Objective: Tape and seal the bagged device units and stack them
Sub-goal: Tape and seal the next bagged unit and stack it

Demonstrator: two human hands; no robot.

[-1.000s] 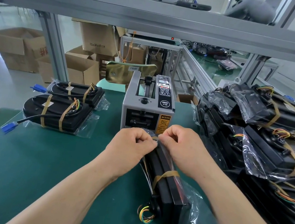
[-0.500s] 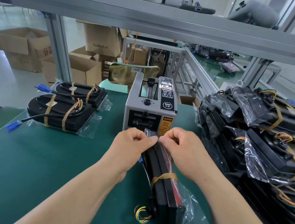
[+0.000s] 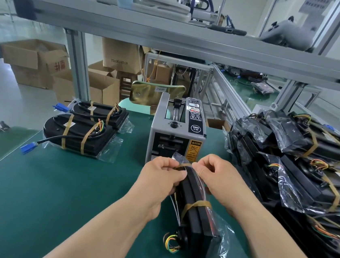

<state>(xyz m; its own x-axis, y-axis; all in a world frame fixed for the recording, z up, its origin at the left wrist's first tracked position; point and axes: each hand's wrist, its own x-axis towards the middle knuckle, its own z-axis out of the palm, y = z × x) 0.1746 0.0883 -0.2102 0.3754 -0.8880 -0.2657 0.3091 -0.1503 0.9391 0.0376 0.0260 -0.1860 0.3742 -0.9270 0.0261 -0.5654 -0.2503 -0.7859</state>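
floor (image 3: 3, 93): pale, glossy | cardboard boxes (image 3: 32, 60) (some open) | aluminium frame (image 3: 154, 35)

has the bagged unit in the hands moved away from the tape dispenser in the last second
No. The bagged unit still stands on edge, its far end in front of the tape dispenser, left hand and right hand pinching tape there.

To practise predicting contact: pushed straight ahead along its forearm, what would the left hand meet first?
Probably the front of the tape dispenser, just beyond the bagged unit the left hand grips; depth is unclear.
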